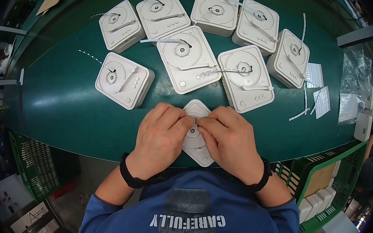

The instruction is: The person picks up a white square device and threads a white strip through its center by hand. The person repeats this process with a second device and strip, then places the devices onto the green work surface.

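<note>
A small white box shaped like a record player [196, 151] lies in front of me near the table's front edge, set at a slant. Over its round disc, my left hand [162, 130] and my right hand [231, 139] meet with bent fingers. Thumb and forefinger of each are pinched together close to the disc's centre, by a tiny dark bit. What they pinch is too small and covered to make out. Just beyond stand several like white boxes [190, 78], most with a thin pale or patterned strip [160, 40] coming out of the disc.
The table [69, 118] is green with a curved front edge. At the right lie sheets of small stickers [321, 102], loose strips and clear plastic bags [355, 83]. A green crate [314, 162] with white boxes stands lower right, another green crate [36, 160] lower left. Someone's arm shows far right.
</note>
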Available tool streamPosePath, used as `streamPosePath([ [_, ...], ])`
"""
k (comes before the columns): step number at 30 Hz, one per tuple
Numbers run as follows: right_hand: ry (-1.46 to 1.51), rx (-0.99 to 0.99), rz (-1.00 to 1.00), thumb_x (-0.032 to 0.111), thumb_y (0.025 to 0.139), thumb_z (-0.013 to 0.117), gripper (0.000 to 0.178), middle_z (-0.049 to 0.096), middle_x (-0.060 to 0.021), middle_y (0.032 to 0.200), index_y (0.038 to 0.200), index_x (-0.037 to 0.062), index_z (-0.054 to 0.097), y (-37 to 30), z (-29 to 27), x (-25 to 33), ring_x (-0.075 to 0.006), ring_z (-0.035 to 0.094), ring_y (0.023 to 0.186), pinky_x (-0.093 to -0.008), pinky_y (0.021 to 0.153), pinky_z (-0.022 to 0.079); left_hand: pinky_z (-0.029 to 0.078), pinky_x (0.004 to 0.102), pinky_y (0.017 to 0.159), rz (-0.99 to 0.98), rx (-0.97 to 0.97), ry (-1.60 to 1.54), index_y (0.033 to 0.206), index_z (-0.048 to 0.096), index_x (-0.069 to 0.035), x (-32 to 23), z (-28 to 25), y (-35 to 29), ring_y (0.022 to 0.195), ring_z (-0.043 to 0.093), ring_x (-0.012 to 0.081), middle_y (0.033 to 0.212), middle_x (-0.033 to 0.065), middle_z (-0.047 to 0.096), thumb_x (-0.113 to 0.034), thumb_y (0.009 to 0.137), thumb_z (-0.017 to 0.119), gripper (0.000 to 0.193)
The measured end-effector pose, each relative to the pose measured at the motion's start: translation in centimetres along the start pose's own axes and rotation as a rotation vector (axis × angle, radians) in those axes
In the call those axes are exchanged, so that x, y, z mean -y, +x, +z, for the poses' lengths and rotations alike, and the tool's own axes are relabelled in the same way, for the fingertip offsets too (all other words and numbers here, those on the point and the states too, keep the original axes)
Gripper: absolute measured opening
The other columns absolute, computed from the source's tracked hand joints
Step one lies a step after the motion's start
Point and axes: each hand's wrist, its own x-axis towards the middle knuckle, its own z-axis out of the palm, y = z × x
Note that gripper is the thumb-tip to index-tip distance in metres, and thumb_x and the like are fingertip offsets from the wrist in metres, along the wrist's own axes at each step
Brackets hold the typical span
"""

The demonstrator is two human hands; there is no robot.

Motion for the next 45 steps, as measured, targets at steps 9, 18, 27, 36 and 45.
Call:
streamPosePath([
  [9,0.0,-0.001,0.046,0.003,0.087,0.077,0.013,0.06,-0.008,0.092,0.1,0.0045,0.075,0.6,0.7,0.0,-0.0293,0.062,0.084,-0.0415,0.072,0.053,0.055,0.0411,0.078,-0.087,0.014,-0.016,0.101,0.078,-0.006,0.0,-0.3,-0.1,0.095,0.066,0.0275,0.102,0.0062,0.071,0.001,0.078,0.08,0.023],
  [18,-0.004,0.007,0.054,0.004,0.086,0.077,0.015,0.06,-0.0079,0.095,0.101,0.0049,0.074,0.7,0.7,0.1,-0.0298,0.062,0.085,-0.0419,0.073,0.053,0.055,0.0404,0.074,-0.091,-0.002,-0.059,0.097,0.074,-0.004,0.2,-0.5,-0.5,0.088,0.067,0.031,0.099,0.0095,0.071,0.007,0.077,0.085,0.025],
  [27,0.032,0.013,0.054,0.004,0.087,0.077,0.014,0.061,-0.0081,0.097,0.101,0.0056,0.074,0.5,0.6,-0.2,-0.0304,0.062,0.088,-0.0424,0.075,0.053,0.054,0.0416,0.074,-0.09,-0.039,-0.067,0.098,0.073,-0.004,0.0,0.1,-0.6,0.088,0.066,0.0313,0.099,0.0098,0.072,0.006,0.078,0.085,0.025],
  [36,-0.116,0.084,0.06,0.003,0.089,0.073,0.01,0.057,-0.0088,0.091,0.097,0.0068,0.071,1.3,0.2,0.9,-0.0305,0.061,0.085,-0.0433,0.072,0.052,0.054,0.0423,0.072,-0.152,0.062,-0.017,0.091,0.076,-0.006,-0.7,-1.3,-0.2,0.08,0.068,0.0312,0.087,0.0082,0.074,-0.002,0.079,0.088,0.018],
  [45,0.057,-0.038,0.089,0.007,0.082,0.075,0.011,0.061,-0.0066,0.093,0.093,0.0078,0.072,0.5,1.2,-0.1,-0.0276,0.062,0.087,-0.0408,0.071,0.051,0.056,0.043,0.065,-0.163,0.229,-0.066,0.091,0.079,-0.006,-0.1,-2.4,1.1,0.073,0.07,0.0306,0.077,0.009,0.074,-0.011,0.084,0.088,0.012],
])
